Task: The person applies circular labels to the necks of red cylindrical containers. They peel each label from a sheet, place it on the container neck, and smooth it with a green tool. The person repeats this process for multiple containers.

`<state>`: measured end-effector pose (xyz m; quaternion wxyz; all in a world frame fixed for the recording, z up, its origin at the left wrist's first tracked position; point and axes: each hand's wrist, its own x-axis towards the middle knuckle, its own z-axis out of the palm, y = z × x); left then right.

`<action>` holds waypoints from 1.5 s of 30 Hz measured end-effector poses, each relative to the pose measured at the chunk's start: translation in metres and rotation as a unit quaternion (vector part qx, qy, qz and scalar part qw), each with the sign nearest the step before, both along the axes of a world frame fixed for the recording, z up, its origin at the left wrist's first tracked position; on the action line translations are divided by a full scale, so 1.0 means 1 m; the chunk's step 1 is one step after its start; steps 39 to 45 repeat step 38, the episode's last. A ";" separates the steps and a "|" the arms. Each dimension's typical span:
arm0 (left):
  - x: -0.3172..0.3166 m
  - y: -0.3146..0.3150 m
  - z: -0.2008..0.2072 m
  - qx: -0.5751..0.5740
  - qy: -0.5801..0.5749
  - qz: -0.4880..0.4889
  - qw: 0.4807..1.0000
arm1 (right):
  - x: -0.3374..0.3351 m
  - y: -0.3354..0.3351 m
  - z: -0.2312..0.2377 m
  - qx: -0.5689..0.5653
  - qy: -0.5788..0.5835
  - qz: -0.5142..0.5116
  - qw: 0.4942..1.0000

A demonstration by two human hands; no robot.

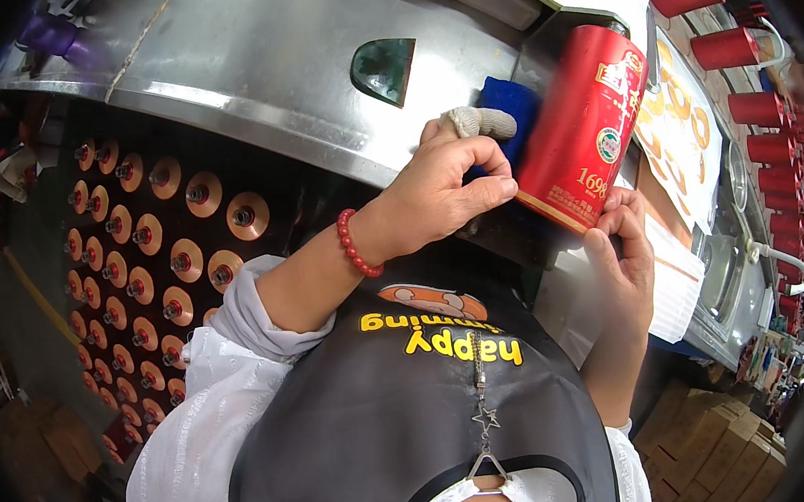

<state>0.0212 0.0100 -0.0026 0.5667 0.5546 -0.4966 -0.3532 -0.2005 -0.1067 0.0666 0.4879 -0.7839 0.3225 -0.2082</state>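
Note:
A red cylindrical bottle [575, 118] with gold and white print lies aslant at the edge of the metal table, its base toward me. My left hand [444, 189] wears a beaded red bracelet and a pale cloth cover on one finger. Its thumb and forefinger are drawn together at the left corner of the base. My right hand [622, 244] grips the right side of the base between thumb and bent fingers. A blue cloth [509, 110] lies against the bottle's left side. The bottle's far end is partly hidden under a white panel.
A dark green, round-ended plate [385, 71] lies on the metal table [258, 62]. Several bottles with copper-coloured shoulders [163, 177] stand below at left. Sheets with gold labels [681, 137] lie at right, beside a row of red bottles [726, 48]. Cardboard boxes [706, 444] are stacked lower right.

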 end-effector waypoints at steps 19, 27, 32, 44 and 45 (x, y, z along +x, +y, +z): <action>-0.039 0.033 -0.021 -0.165 -0.212 0.146 0.952 | -0.002 -0.002 0.000 -0.015 0.011 0.013 1.000; -0.023 0.020 0.015 -0.242 -0.456 0.144 0.844 | -0.003 -0.008 0.004 0.003 -0.024 0.052 0.998; -0.015 0.004 0.036 -0.308 -0.540 0.078 0.780 | -0.007 -0.011 0.000 0.074 -0.052 0.068 0.994; -0.011 -0.013 0.046 -0.339 -0.544 -0.042 0.766 | -0.020 -0.021 -0.004 0.109 -0.038 0.097 0.989; -0.011 -0.013 0.046 -0.339 -0.544 -0.042 0.766 | -0.020 -0.021 -0.004 0.109 -0.038 0.097 0.989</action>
